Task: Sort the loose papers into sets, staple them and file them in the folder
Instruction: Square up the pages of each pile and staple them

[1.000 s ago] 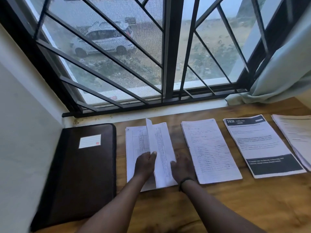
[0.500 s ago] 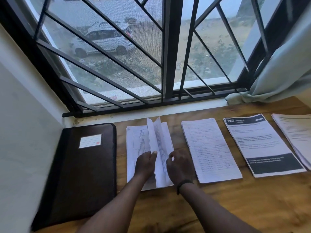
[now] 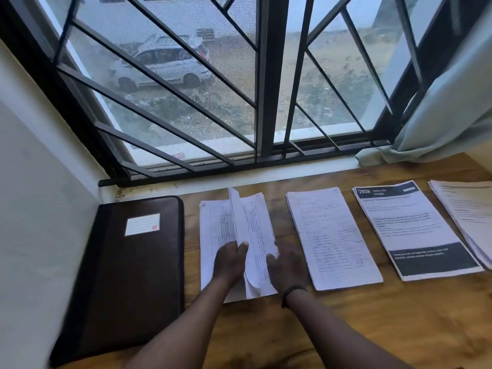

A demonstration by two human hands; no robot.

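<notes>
Several paper sets lie in a row on the wooden desk [image 3: 346, 328]. The leftmost set [image 3: 213, 235] has its upper sheets [image 3: 255, 225] lifted and curled over. My left hand [image 3: 229, 262] rests on the set's lower part, its thumb against the raised sheets. My right hand [image 3: 287, 265] lies on the set's right edge, its fingers at the lifted pages. To the right lie a handwritten set [image 3: 330, 235], a printed set with dark bands [image 3: 410, 227] and another printed set [image 3: 468, 211] at the frame edge. The dark closed folder [image 3: 133, 275] with a white label lies at the far left.
A barred window [image 3: 266, 89] runs along the back of the desk, above a white sill. A pale curtain [image 3: 447, 115] hangs at the right and touches the desk's back corner. A white wall [image 3: 32, 209] borders the folder on the left.
The lifted sheets have risen from lying flat to the right and now stand folded over the middle of the set. My right hand has slid left under them. My left hand stays put.
</notes>
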